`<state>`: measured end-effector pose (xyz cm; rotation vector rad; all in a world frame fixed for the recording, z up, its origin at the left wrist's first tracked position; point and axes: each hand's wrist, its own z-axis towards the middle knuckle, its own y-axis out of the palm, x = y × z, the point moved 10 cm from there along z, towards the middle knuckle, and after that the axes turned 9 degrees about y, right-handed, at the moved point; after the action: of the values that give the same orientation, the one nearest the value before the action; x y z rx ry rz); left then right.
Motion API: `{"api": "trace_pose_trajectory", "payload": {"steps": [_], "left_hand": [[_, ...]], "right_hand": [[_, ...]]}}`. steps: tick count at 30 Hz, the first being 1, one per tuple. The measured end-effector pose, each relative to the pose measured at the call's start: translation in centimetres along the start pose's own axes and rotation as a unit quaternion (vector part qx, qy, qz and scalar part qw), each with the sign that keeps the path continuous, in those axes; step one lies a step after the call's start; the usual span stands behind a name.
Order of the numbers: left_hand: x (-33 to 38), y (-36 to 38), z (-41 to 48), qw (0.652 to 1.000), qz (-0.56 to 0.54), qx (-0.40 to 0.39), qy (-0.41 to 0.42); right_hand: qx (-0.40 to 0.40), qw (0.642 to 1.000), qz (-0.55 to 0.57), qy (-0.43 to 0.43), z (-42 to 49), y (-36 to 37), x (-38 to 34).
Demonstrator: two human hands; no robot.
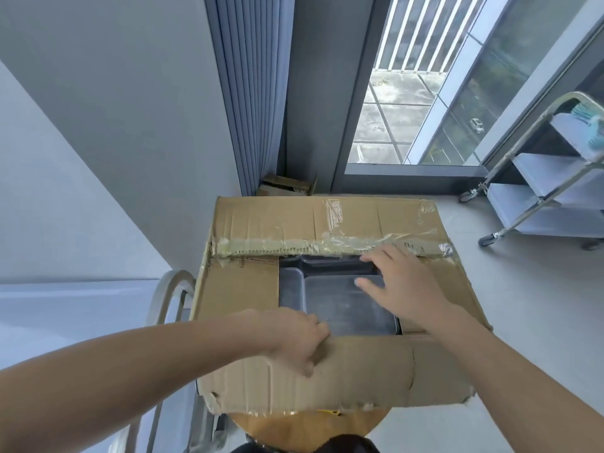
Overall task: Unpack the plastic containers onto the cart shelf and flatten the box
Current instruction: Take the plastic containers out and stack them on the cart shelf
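Nearest, the box [228, 322] sits on a round wooden stool [310, 426]. The left hand [300, 338] grips its near flap [376, 377], with the fingers curled over the flap's free edge and the thumb pressed on its outer face, holding it folded outward. Just beyond those fingers, down in the opening, lies a clear plastic container [343, 305], with what looks like a dark one at its far side. The right hand [402, 286] is spread over it, fingers straight and apart and holding nothing. Its fingertips reach the container's far right part, close under the taped edge of the far flap [310, 220]; I cannot tell whether they touch the plastic. The container is probably light, thin-walled and slick, with some give in its sides, so a flat palm would likely slide. A better hold is probably at the rim, fingers hooked under the lip on opposite sides. If several are nested, they may lift as a stack or stick together. The cardboard looks creased and soft at its folds, with ragged tape, so it should fold down easily once emptied. The cart [539, 194] stands well off to the right of the right-hand fingers and farther away, by the window.
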<state>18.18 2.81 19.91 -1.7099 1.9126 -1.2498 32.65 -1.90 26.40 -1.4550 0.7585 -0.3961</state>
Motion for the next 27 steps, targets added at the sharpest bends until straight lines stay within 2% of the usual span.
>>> {"api": "trace_pose_trajectory", "payload": {"steps": [4,6,8,10,13,16,18,19,21,24,27], "left_hand": [[-1.0,0.2,0.4,0.998,-0.039,-0.047,0.007],[-2.0,-1.1,0.2,0.995,-0.096,-0.030,0.001],[-3.7,-4.0,-0.3,0.989,-0.139,0.037,-0.025],[-5.2,-7.2,-1.1,0.990,-0.071,0.112,-0.054],[-6.1,-10.7,-2.2,0.974,0.052,0.207,-0.072],[-5.2,-15.1,-4.1,0.913,0.151,0.377,-0.027],[-6.3,-17.5,-5.3,0.864,0.199,0.459,-0.049],[-7.5,-18.6,-5.5,0.850,0.211,0.476,-0.080],[-10.9,-20.1,-5.1,0.855,0.205,0.449,-0.159],[-16.7,-19.8,-3.2,0.894,0.154,0.330,-0.260],[-20.1,-18.5,-1.0,0.915,0.112,0.268,-0.282]], "right_hand": [[0.022,0.995,-0.098,0.009,3.6,1.6,0.5],[0.023,0.993,-0.119,-0.005,4.9,2.1,0.7],[0.019,0.992,-0.128,-0.007,6.1,2.1,1.2],[0.028,0.993,-0.116,-0.020,7.0,1.2,1.4],[0.126,0.989,-0.056,-0.061,7.7,-3.7,1.4],[0.224,0.971,-0.022,-0.079,9.3,-9.6,1.6],[0.290,0.953,-0.007,-0.083,11.2,-12.2,1.7],[0.319,0.944,-0.006,-0.081,12.2,-12.7,1.8],[0.352,0.933,-0.022,-0.069,14.1,-12.4,1.9],[0.358,0.930,-0.064,-0.052,16.3,-10.9,1.8],[0.259,0.961,-0.084,-0.040,18.4,-7.5,2.4]]}}
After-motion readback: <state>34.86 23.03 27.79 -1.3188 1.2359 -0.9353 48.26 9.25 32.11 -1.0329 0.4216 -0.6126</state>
